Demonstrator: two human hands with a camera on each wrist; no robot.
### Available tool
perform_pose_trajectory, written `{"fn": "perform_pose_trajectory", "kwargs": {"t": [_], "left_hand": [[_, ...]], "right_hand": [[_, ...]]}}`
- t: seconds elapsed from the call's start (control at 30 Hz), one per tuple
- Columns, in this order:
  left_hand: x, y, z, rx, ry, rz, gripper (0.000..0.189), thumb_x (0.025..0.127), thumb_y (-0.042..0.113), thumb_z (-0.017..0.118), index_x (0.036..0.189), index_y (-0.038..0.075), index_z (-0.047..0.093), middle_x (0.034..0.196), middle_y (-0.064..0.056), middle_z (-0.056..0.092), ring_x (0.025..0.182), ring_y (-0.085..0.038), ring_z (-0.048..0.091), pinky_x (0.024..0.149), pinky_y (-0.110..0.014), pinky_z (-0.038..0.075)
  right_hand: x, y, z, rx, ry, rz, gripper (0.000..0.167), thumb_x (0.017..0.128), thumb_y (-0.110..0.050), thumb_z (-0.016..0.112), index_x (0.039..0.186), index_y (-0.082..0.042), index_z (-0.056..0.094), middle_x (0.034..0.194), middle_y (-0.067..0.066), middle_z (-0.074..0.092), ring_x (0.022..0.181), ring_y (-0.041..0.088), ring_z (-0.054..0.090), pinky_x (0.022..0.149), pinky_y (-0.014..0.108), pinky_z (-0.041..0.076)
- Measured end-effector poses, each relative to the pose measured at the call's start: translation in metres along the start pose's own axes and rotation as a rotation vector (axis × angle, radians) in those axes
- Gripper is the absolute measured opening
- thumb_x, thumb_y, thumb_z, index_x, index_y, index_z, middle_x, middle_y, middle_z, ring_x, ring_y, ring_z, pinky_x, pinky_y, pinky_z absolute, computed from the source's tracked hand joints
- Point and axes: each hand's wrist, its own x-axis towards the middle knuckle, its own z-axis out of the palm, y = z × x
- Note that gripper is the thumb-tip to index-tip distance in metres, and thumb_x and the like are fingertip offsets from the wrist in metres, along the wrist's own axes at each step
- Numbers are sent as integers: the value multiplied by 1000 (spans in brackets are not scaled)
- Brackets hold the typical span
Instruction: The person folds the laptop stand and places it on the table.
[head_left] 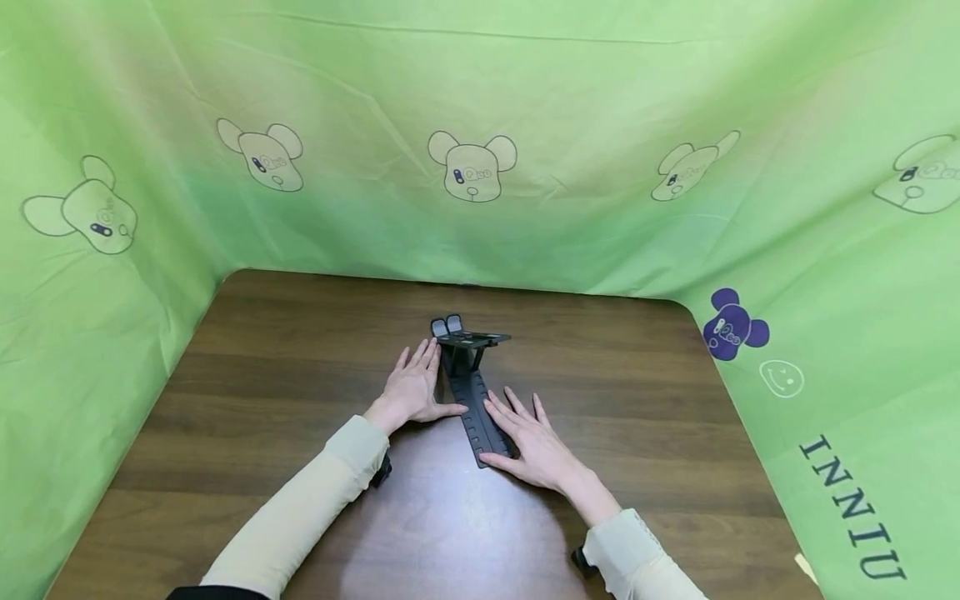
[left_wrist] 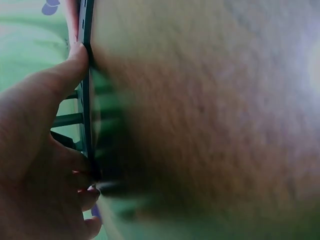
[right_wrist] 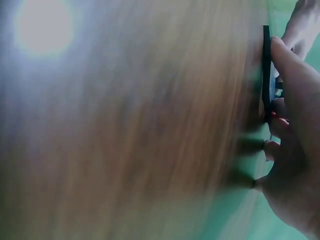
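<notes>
A black folding stand (head_left: 471, 398) lies on the wooden table, its long notched base stretching towards me. At the far end a raised platform (head_left: 472, 339) with two grey-padded stops is held up on struts. My left hand (head_left: 411, 393) is at the base's left side, fairly straight fingers reaching up beside the platform and the thumb across the base's edge. In the left wrist view that thumb (left_wrist: 79, 57) touches the thin base. From the right, my right hand (head_left: 536, 446) rests on the near part, fingers spread and fairly straight, thumb at the near end.
The brown wooden table (head_left: 300, 367) has rounded far corners. Green printed cloth (head_left: 472, 242) hangs along its back and sides. A small pale piece (head_left: 806, 568) shows at the right edge. Dark wrist gear (head_left: 381, 472) sits under the left sleeve.
</notes>
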Motion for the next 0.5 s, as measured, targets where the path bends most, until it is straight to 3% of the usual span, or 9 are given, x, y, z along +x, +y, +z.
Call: {"fn": "perform_pose_trajectory", "kwargs": {"t": [0.23, 0.5], "left_hand": [[9, -2, -2, 3, -16, 51, 126, 93, 79, 70, 176, 4, 12, 187, -11, 8, 176, -28, 6, 144, -53, 6], [15, -7, -7, 25, -63, 100, 122, 94, 75, 72, 176, 7, 13, 188, -8, 5, 176, -28, 3, 144, -56, 3]], "right_hand": [[-2, 0, 0, 7, 17, 23, 89, 99, -55, 76, 169, -10, 43, 177, 11, 40, 168, 43, 30, 133, 81, 12], [0, -12, 5, -81, 67, 17, 90, 97, -61, 75, 165, -7, 49, 172, 16, 47, 164, 40, 41, 129, 85, 17]]}}
